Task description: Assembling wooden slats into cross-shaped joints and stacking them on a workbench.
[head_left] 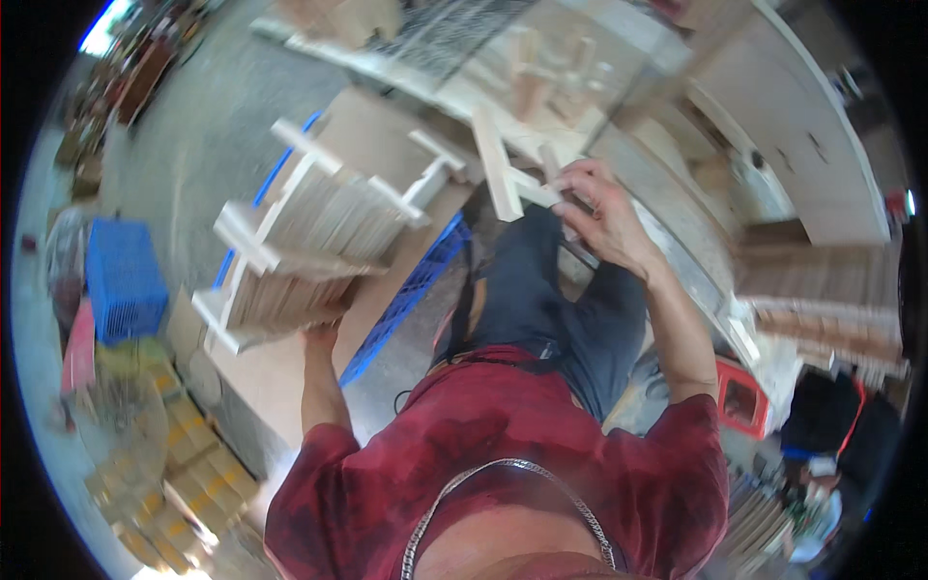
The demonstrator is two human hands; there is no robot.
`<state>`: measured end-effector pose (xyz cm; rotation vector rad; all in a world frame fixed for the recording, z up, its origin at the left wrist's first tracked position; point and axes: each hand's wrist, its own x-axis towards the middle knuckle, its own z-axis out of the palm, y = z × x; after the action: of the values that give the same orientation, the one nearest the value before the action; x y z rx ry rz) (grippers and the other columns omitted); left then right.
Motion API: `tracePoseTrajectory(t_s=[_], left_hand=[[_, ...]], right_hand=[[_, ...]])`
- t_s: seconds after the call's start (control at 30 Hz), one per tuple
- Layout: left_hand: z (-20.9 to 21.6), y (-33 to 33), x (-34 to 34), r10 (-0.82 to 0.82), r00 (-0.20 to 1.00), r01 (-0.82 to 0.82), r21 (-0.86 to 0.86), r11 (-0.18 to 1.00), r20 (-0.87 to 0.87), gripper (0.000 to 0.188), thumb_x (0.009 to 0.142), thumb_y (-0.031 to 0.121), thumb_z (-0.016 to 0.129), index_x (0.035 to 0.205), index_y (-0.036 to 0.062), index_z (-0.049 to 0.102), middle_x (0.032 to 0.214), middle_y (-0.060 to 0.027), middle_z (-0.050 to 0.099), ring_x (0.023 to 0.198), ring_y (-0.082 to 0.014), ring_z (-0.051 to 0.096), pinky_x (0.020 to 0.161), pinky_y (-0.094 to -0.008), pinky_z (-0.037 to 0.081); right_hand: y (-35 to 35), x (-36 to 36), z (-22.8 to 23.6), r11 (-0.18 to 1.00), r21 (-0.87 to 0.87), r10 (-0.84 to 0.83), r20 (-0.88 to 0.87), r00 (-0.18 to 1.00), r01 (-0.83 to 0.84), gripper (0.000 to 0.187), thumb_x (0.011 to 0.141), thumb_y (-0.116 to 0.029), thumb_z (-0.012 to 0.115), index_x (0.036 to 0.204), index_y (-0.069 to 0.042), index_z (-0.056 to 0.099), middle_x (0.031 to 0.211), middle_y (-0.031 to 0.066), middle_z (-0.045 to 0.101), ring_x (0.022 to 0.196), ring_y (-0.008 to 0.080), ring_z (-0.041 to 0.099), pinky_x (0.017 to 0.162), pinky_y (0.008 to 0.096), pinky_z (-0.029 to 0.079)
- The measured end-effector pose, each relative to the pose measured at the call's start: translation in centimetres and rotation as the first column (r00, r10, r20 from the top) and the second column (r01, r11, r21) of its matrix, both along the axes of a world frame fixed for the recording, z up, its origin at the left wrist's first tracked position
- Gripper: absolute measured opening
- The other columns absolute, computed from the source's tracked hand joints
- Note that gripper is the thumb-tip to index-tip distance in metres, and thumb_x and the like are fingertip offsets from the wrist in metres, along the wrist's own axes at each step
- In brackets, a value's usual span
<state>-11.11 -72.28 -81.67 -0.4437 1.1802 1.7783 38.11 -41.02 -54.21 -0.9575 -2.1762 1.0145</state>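
My right hand [604,215] is closed on a small pale wooden frame [499,166], made of bars joined by a crosspiece. The thumb and fingers grip its right end, above my thighs. To the left, my left hand [322,334] is at the near end of a row of stacked wooden frames [329,227]. Its fingers are hidden by the wood, so their grip does not show. The stacked frames are packed side by side, their pale bars facing up. They rest on a brown board [275,382] that lies over a blue plastic crate [406,295].
A workbench [667,227] runs along the right, with upright wooden pieces [530,82] at its far part. More stacked wood [822,300] stands at far right, above a red box [742,398]. Another blue crate [126,280] and several yellowish cartons [188,449] are on the left.
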Motion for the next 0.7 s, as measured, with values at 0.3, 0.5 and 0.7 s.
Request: tracePoseTrajectory(t_s=[0.3,0.5,0.7], left_hand=[[-6.9,-1.5,7.7,-0.816,0.431,0.716,-0.405,0.569,-0.386,0.036,0.095,0.035,0.061,0.069,0.0118,0.059,0.064,-0.0037,0.059,0.063,-0.0166,0.058,0.053,-0.0336,0.047],[19.9,23.0,34.1,-0.420,-0.213,0.825,-0.393,0.407,-0.882,0.021,0.099,0.019,0.063,0.098,-0.0009,0.069,0.084,-0.0058,0.070,0.075,-0.0109,0.062,0.071,-0.0270,0.050],[32.6,27.1,48.8,-0.311,-0.059,0.998,-0.045,-0.054,-0.949,0.016,0.096,0.012,0.067,0.105,-0.0003,0.070,0.081,-0.0054,0.072,0.072,-0.0093,0.065,0.069,-0.0230,0.053]], right_hand=[[-11.1,15.0,2.7,0.822,-0.550,-0.435,-0.443,0.784,0.146,0.019,0.093,-0.011,0.067,0.107,-0.001,0.063,0.097,0.0065,0.069,0.091,0.0129,0.065,0.086,0.0294,0.051],[-16.6,23.5,2.8,0.716,-0.654,-0.693,-0.626,0.357,0.245,0.021,0.090,-0.016,0.063,0.101,0.001,0.064,0.080,0.0100,0.064,0.078,0.0201,0.063,0.079,0.0342,0.051],[-16.8,25.4,4.1,0.746,-0.619,-0.666,-0.690,0.285,0.244,0.017,0.091,-0.015,0.064,0.098,0.000,0.065,0.080,0.0085,0.065,0.072,0.0170,0.061,0.075,0.0310,0.049]])
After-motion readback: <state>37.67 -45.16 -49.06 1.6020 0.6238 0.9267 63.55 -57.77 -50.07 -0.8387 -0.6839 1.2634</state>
